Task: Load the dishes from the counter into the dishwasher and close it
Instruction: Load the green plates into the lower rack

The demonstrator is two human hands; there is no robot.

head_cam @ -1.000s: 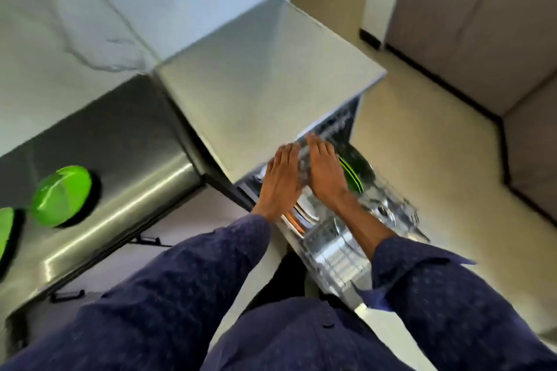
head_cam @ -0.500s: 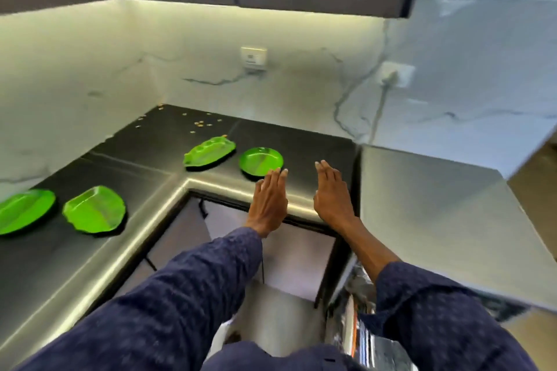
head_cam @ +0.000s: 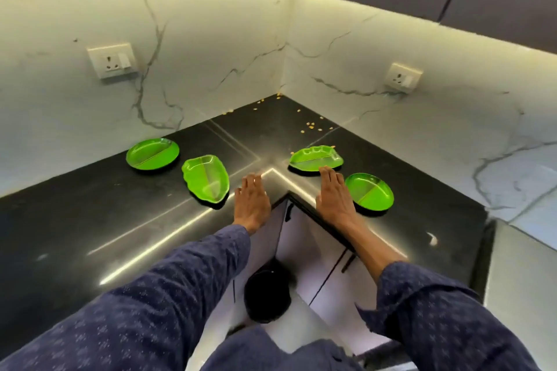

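Obs., head view. Both hands are extended over the inner corner of the black counter point(head_cam: 90, 220), palms down, fingers straight and together, nothing held.

Left hand point(head_cam: 252, 205): flat and released, above the counter edge. The leaf-shaped green dish point(head_cam: 206, 177) lies just beside it at about 10 o'clock. Fingertips look blurred, so contact with the counter cannot be confirmed.

Right hand point(head_cam: 334, 196): also flat and released. Its fingertips point(head_cam: 325, 170) reach the near rim of the ridged leaf dish point(head_cam: 316, 158) at 12 o'clock; touching or just short, cannot tell. The round divided dish point(head_cam: 369, 195) sits just beside this hand at 3 o'clock.

A fourth piece, the round dish point(head_cam: 152, 153), lies farthest off, at about 10 o'clock from the left hand, near the marble wall point(head_cam: 211, 54).

All four green dishes lie flat and apart, none stacked. The dishwasher shows only as a steel surface point(head_cam: 521, 295) at the right frame edge, about 4 o'clock from the hands; its opening is not visible.

Judgement: open palms suit a two-handed pickup, each hand aimed at its nearest dish. Shallow dishes flat on a slick top likely need a finger hooked under the rim. Loading is incomplete.

Small yellowish crumbs point(head_cam: 310, 126) are scattered in the far corner.
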